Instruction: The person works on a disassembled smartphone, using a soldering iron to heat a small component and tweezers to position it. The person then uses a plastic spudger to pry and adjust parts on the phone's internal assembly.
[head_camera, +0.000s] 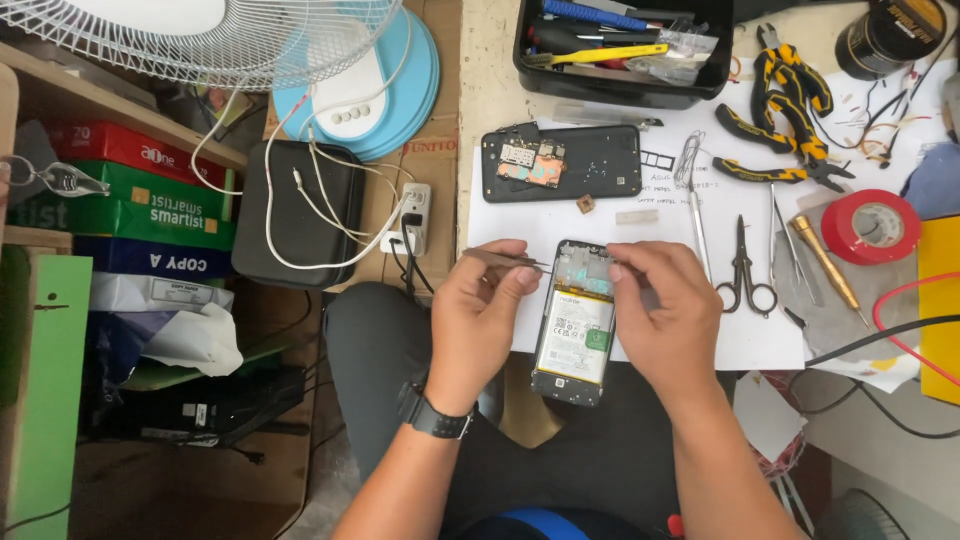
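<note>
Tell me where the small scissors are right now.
In the head view, the small scissors lie on the white paper to the right of the right hand, between a thin metal probe and the tweezers.

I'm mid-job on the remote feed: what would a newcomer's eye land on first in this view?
First, the opened phone at centre, back cover off and battery showing, with the left hand holding tweezers at its top edge and the right hand touching its upper right. Behind it lies the removed back shell on white paper. At the right, the red tape roll and yellow-black pliers stand out.
</note>
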